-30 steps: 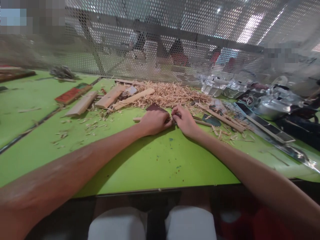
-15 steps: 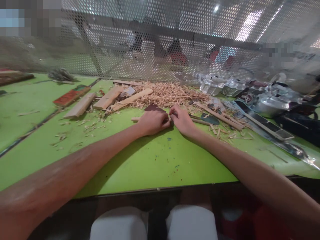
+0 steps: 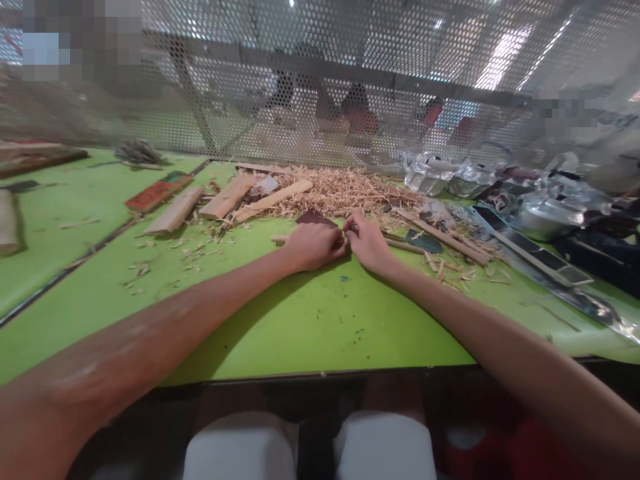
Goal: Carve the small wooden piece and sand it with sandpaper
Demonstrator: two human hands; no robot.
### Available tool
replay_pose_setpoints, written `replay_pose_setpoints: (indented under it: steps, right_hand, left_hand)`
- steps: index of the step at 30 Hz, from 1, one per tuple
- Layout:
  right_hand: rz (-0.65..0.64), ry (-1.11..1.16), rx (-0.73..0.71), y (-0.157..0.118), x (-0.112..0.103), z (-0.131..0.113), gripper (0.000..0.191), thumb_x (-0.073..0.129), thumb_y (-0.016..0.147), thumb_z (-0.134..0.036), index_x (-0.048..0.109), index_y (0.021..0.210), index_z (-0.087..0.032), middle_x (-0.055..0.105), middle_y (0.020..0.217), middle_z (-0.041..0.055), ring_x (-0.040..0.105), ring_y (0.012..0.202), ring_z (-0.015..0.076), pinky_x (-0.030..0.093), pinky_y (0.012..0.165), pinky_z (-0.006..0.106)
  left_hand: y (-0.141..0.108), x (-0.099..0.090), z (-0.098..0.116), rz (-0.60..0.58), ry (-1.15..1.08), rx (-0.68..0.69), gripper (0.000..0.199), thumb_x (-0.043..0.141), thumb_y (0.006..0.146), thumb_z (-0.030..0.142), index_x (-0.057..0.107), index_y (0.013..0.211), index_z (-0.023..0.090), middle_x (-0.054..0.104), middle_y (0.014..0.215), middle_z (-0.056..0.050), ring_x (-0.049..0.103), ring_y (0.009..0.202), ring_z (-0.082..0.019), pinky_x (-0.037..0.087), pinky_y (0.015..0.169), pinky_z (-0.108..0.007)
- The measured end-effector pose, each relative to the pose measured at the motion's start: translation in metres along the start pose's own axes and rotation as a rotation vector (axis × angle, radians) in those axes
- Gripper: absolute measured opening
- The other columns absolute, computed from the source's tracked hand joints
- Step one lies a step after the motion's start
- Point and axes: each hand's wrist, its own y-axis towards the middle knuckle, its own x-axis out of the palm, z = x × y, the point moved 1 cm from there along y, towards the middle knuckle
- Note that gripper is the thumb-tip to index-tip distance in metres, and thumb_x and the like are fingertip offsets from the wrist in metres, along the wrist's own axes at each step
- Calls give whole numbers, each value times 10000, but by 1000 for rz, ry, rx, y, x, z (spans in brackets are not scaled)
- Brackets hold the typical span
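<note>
your left hand [image 3: 316, 247] and right hand [image 3: 369, 245] sat close together above the green table [image 3: 300, 333], fingers curled inward; exact gap and grip could not be told. thin wooden stick [image 3: 279, 239] showed beside your left hand, dark brown sheet [image 3: 314, 217] just beyond, wood shavings [image 3: 350, 187] farther back

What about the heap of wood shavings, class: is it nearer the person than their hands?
No, the shavings lie beyond the left hand and right hand, towards the perforated screen.

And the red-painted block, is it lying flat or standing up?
Flat: the block shows its painted face upward on the green table.
</note>
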Motion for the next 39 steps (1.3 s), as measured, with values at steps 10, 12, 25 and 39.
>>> replay_pose_setpoints:
  steps: [10, 12, 25, 39]
  right_hand:
    - [6, -35, 15, 2, 3, -2, 179, 600, 998, -123, 691, 992, -277, 767, 953, 67, 724, 998, 324, 561, 959, 463]
    - [-1, -26, 4, 2, 4, -1, 180, 591, 1008, -132, 701, 998, -274, 778, 970, 73, 732, 1009, 327, 567, 961, 467]
    - [104, 175, 40, 10, -9, 15, 145, 588, 1045, -165, 610, 984, -295, 735, 948, 44, 670, 890, 268, 560, 930, 439]
    - [96, 253, 31, 7, -18, 23, 141, 573, 1105, -295, 700, 1053, -265, 709, 931, 51, 670, 915, 256, 575, 898, 425]
  left_hand:
    - [0, 4, -4, 30, -8, 8, 428, 501, 1117, 447, 825, 1041, 178, 856, 1068, -155, 723, 827, -258, 484, 737, -359]
    - [1, 4, -5, 23, -7, -3, 433, 491, 1123, 446, 826, 1060, 179, 859, 1079, -151, 727, 836, -259, 482, 736, -357]
    - [-1, 4, -4, 9, -41, 20, 455, 457, 1114, 465, 792, 982, 187, 832, 1021, -145, 675, 776, -247, 457, 700, -375]
    - [-7, 5, -8, 32, -67, 33, 381, 570, 1107, 467, 679, 1358, 202, 833, 1131, -121, 734, 901, -259, 458, 728, -336]
